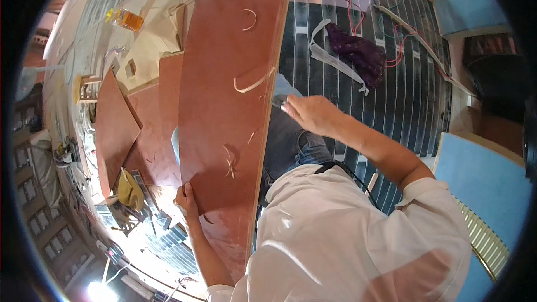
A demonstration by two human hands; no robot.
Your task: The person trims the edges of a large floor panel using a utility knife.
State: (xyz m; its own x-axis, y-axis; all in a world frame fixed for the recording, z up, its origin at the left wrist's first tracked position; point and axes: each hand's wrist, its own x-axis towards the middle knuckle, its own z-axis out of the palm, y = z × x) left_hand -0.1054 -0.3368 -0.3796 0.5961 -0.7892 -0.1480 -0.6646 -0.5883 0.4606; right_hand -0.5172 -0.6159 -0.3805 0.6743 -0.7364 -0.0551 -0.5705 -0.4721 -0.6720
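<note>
A long reddish-brown board [224, 78] with pale edges lies across my legs. My left hand [187, 200] is closed on its left edge, near the lower end. At the opposite edge, my right hand [306, 113] grips a small grey tool [277, 102], mostly hidden by the fingers; its kind cannot be made out. The tool's end is at the board's right edge. A thin curled strip [254, 84] lies at that edge beside it. More curled shavings, one near the top [249, 20] and others lower down, rest on the board's face.
More brown boards [116, 128] lie at the left. A bottle of orange liquid [126, 19] lies beyond them. A dark purple cloth [358, 53] with a pale strap is on the slatted floor [391, 112] at right, near red wires [349, 0]. Blue panels [481, 184] stand far right.
</note>
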